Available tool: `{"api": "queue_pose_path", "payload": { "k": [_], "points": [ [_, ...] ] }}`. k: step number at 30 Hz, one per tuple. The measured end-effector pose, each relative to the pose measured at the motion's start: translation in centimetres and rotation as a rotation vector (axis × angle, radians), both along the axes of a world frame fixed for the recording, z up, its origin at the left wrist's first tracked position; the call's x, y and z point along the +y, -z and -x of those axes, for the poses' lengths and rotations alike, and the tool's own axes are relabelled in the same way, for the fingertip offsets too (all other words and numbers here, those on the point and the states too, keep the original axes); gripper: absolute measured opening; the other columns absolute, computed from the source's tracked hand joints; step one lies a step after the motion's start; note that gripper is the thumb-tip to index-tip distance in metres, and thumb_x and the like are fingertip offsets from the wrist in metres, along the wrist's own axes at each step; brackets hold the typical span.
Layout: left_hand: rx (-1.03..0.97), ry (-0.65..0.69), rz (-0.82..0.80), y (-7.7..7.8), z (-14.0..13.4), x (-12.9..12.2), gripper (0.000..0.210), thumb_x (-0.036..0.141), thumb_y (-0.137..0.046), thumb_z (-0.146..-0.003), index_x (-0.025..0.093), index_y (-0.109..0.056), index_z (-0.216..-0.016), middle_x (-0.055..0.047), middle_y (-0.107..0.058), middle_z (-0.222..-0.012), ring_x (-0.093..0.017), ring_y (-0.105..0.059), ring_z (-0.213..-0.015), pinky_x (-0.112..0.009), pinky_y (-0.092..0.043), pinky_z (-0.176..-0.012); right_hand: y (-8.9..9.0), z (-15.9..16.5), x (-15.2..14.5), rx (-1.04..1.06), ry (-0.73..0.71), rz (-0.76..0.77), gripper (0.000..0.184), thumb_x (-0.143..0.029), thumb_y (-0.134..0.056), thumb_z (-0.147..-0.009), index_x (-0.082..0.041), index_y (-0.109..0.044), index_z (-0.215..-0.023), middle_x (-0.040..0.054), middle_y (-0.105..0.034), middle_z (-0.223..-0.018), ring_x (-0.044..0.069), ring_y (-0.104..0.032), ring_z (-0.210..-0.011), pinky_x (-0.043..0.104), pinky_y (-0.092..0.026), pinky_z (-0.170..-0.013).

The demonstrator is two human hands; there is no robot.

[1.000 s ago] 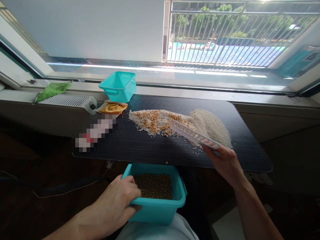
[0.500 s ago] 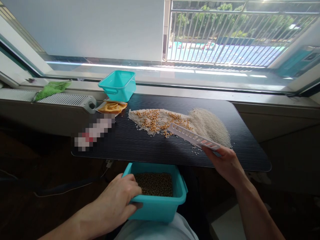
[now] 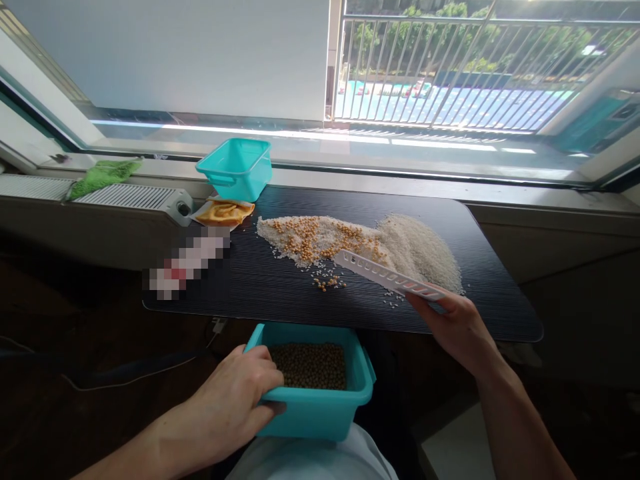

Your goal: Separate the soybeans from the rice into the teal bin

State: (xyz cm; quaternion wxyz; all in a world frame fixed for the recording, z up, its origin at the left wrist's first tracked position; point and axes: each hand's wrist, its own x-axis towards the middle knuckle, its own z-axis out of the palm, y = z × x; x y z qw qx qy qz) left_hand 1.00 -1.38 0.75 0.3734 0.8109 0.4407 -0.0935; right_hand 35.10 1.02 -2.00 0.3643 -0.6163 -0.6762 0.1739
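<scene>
My left hand (image 3: 240,393) is closed over the near left rim of a turquoise plastic bin (image 3: 320,417), which sits on my lap below the table edge. Soybeans (image 3: 307,365) fill the bottom of this bin. In my right hand (image 3: 460,327) is a white slotted plastic strip (image 3: 383,275), held by its near end. Its far end reaches the near edge of a spread of white rice (image 3: 420,250) mixed with yellow soybeans (image 3: 305,240). A small cluster of soybeans and rice grains (image 3: 329,283) lies apart, between the pile and the table's front edge.
On the black table (image 3: 255,287) are a second turquoise bin (image 3: 237,170) at the back left, a folded orange cloth (image 3: 225,212) on something white, and a blurred-out item (image 3: 187,263). A radiator (image 3: 135,200) with a green cloth (image 3: 107,177) stands left, below the window.
Several soybeans and rice grains have come away from the pile toward the table's front edge. The strip has shifted slightly and turned in my right hand. My left hand and the bin stay put.
</scene>
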Motion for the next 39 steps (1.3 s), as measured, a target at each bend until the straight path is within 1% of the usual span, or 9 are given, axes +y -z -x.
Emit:
{"api": "queue_pose_path", "payload": {
  "k": [4, 8, 13, 18, 22, 24, 27, 34, 39],
  "points": [
    [0.015, 0.014, 0.0, -0.1, -0.1, 0.1, 0.015, 0.017, -0.054, -0.081, 0.019, -0.056, -0.066, -0.003, -0.067, -0.083, -0.02, -0.057, -0.091, -0.034, -0.039, -0.083, 0.3, -0.2, -0.6, 0.022, 0.034, -0.006, 0.021, -0.036, -0.06, -0.087, -0.024, -0.078, -0.09, 0.0014, -0.079, -0.091, 0.025, -0.075, -0.082, 0.035, -0.06, -0.075],
    [0.021, 0.012, 0.008, -0.1, -0.1, 0.1, 0.016, 0.017, -0.054, -0.08, 0.02, -0.056, -0.065, -0.002, -0.067, -0.08, -0.02, -0.057, -0.09, -0.034, -0.039, -0.082, 1.1, -0.5, -2.3, 0.031, 0.071, -0.036, 0.02, -0.037, -0.063, -0.084, -0.024, -0.078, -0.088, 0.0032, -0.079, -0.094, 0.027, -0.076, -0.083, 0.039, -0.062, -0.079],
    [0.035, 0.015, 0.009, -0.4, -0.2, 0.2, 0.014, 0.018, -0.054, -0.08, 0.019, -0.056, -0.067, -0.002, -0.067, -0.084, -0.02, -0.057, -0.091, -0.036, -0.038, -0.083, 1.1, -0.1, -4.3, 0.05, -0.012, 0.019, 0.018, -0.033, -0.062, -0.085, -0.024, -0.077, -0.091, 0.0037, -0.079, -0.09, 0.025, -0.076, -0.08, 0.036, -0.063, -0.076],
    [0.042, 0.021, 0.008, -0.4, -0.3, 0.2, 0.014, 0.017, -0.053, -0.08, 0.019, -0.056, -0.066, -0.002, -0.067, -0.084, -0.02, -0.057, -0.091, -0.036, -0.038, -0.083, 1.1, 0.7, -2.5, 0.031, 0.018, -0.037, 0.019, -0.03, -0.06, -0.087, -0.024, -0.077, -0.093, 0.0041, -0.079, -0.097, 0.025, -0.075, -0.085, 0.036, -0.061, -0.079],
    [0.045, 0.015, 0.011, -0.4, -0.2, 0.1, 0.014, 0.017, -0.053, -0.08, 0.019, -0.055, -0.066, -0.002, -0.067, -0.084, -0.021, -0.057, -0.092, -0.036, -0.038, -0.084, 0.8, 1.1, -1.5, 0.006, -0.03, -0.022, 0.02, -0.031, -0.059, -0.088, -0.024, -0.077, -0.094, 0.0039, -0.079, -0.096, 0.025, -0.075, -0.086, 0.036, -0.061, -0.078],
    [0.044, 0.012, 0.017, -0.5, -0.2, 0.1, 0.015, 0.017, -0.053, -0.081, 0.019, -0.055, -0.066, -0.002, -0.067, -0.085, -0.021, -0.057, -0.093, -0.037, -0.038, -0.084, 0.5, 1.1, -1.8, 0.006, -0.056, -0.018, 0.02, -0.03, -0.059, -0.087, -0.024, -0.077, -0.093, 0.0038, -0.079, -0.095, 0.024, -0.075, -0.085, 0.035, -0.062, -0.076],
    [0.044, 0.015, 0.015, -0.6, -0.2, 0.1, 0.014, 0.018, -0.054, -0.082, 0.019, -0.055, -0.068, -0.003, -0.067, -0.085, -0.021, -0.056, -0.093, -0.037, -0.037, -0.085, 0.2, 0.8, -2.6, 0.03, -0.038, -0.027, 0.019, -0.03, -0.061, -0.086, -0.024, -0.078, -0.091, 0.0039, -0.079, -0.094, 0.025, -0.076, -0.083, 0.034, -0.062, -0.076],
    [0.026, 0.014, -0.005, -0.1, 0.1, 0.1, 0.014, 0.02, -0.055, -0.082, 0.018, -0.056, -0.068, -0.003, -0.065, -0.084, -0.021, -0.056, -0.092, -0.037, -0.037, -0.084, 0.3, 1.0, -3.4, 0.052, -0.018, 0.028, 0.021, -0.035, -0.062, -0.086, -0.022, -0.078, -0.089, 0.0051, -0.079, -0.091, 0.025, -0.076, -0.079, 0.034, -0.063, -0.076],
    [0.031, 0.005, -0.029, 0.1, 0.3, 0.1, 0.013, 0.02, -0.056, -0.081, 0.018, -0.056, -0.069, -0.003, -0.065, -0.085, -0.021, -0.056, -0.092, -0.037, -0.037, -0.084, 0.3, 2.0, -3.7, 0.05, -0.098, 0.031, 0.019, -0.03, -0.061, -0.086, -0.023, -0.078, -0.09, 0.003, -0.08, -0.088, 0.022, -0.076, -0.077, 0.031, -0.063, -0.073]
  ]
}}
